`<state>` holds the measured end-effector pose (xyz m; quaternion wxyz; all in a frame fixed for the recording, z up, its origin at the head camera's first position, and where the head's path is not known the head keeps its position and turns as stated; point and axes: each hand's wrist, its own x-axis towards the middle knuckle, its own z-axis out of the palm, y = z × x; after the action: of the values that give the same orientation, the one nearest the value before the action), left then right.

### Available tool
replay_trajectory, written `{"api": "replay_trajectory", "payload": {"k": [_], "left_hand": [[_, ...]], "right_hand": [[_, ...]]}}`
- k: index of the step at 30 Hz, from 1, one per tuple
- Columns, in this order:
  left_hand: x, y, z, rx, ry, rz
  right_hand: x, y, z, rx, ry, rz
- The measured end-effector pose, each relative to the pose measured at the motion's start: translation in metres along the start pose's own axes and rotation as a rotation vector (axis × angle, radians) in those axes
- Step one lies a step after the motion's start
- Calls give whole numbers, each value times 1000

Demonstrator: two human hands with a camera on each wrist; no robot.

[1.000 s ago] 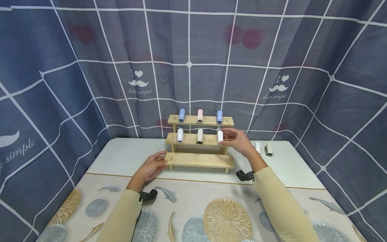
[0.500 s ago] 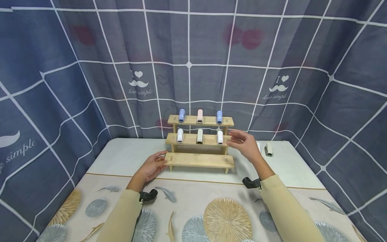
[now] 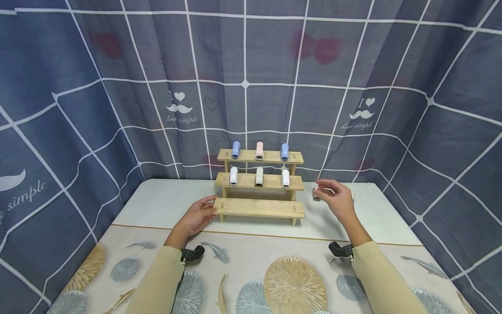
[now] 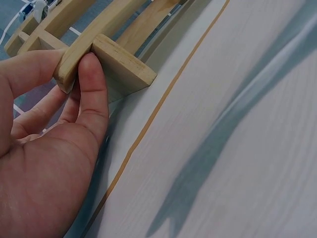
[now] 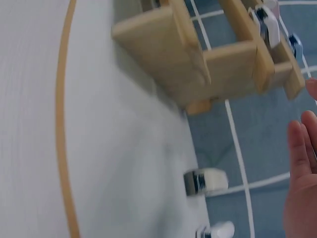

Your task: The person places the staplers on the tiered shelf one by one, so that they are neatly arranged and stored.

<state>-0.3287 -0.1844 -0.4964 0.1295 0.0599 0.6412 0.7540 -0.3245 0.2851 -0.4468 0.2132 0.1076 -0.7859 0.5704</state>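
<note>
A three-tier wooden display rack [image 3: 259,207] stands on the table. Its left bottom board end is pinched between thumb and fingers of my left hand [image 3: 196,216], seen close in the left wrist view [image 4: 54,144]. The top tier carries a blue stapler [image 3: 235,150], a pink stapler [image 3: 259,150] and another blue stapler [image 3: 284,151]. On the middle tier sit a white stapler [image 3: 233,176], a pale green stapler [image 3: 259,177] and a second white stapler [image 3: 285,178]. Right of the rack, my right hand [image 3: 338,199] hovers with loosely bent fingers beside a small stapler [image 3: 316,193], holding nothing visible.
In the right wrist view, a light-coloured stapler [image 5: 210,180] and a white one [image 5: 222,230] lie on the white table top [image 5: 124,163]. A dark checked curtain [image 3: 251,104] hangs behind. A patterned cloth [image 3: 251,253] covers the front.
My right hand has left the white stapler on the middle tier's right end and moved right and down over the table. The left hand has stayed on the rack.
</note>
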Motion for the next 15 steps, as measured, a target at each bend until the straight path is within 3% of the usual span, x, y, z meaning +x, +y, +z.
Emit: {"api": "replay_trajectory", "payload": {"k": [3,15], "left_hand": [[-1,0,0,0,-3,2],[-1,1,0,-4,-3,3]], "right_hand": [[-4,-1,-9,-34,4,10],[-1,32,-53,-210,8,77]]}}
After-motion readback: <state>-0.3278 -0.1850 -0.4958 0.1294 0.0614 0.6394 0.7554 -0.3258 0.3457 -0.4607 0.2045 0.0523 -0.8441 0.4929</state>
